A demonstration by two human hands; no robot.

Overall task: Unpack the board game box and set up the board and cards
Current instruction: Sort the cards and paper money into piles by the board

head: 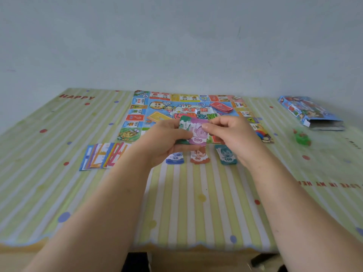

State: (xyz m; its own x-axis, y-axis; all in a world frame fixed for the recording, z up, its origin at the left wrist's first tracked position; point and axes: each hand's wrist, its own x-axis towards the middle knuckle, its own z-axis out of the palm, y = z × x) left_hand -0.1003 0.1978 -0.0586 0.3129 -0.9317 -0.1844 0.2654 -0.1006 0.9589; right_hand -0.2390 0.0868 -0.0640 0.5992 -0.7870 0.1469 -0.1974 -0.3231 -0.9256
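Board [188,98] lies on striped tablecloth [196,193] below pale wall [176,46]; left hand [163,142] and right hand [233,136] pinch banknotes [197,134].

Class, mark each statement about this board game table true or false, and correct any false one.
1. Both the left hand and the right hand hold a money bundle topped by a purple 500 note. True.
2. The 10 pile, 50 pile and 100 pile lie on the board. False: they lie on the tablecloth, nearer the person than the board.
3. A white die sits on the board. True.
4. The game box lies left of the board. False: it lies to the right.
5. The fanned cards lie left of the piles. True.
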